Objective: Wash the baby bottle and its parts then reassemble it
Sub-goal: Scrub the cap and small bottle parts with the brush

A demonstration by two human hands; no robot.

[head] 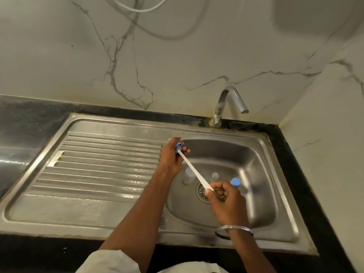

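My left hand (171, 157) grips a small blue bottle part (178, 144) over the left rim of the sink basin. The grey bristle head of a white-handled brush (194, 170) is pushed into that part. My right hand (226, 200) holds the lower end of the brush handle above the drain (202, 192). A clear bottle body (188, 175) stands in the basin beside the drain. A small clear round part (215, 175) lies on the basin floor. A blue cap-like piece (235, 182) sits just behind my right hand.
The steel sink (262, 166) has a ribbed draining board (102, 164) on its left. A chrome tap (226, 107) stands at the back; no water runs from it. Dark countertop surrounds the sink, with marble wall behind and to the right.
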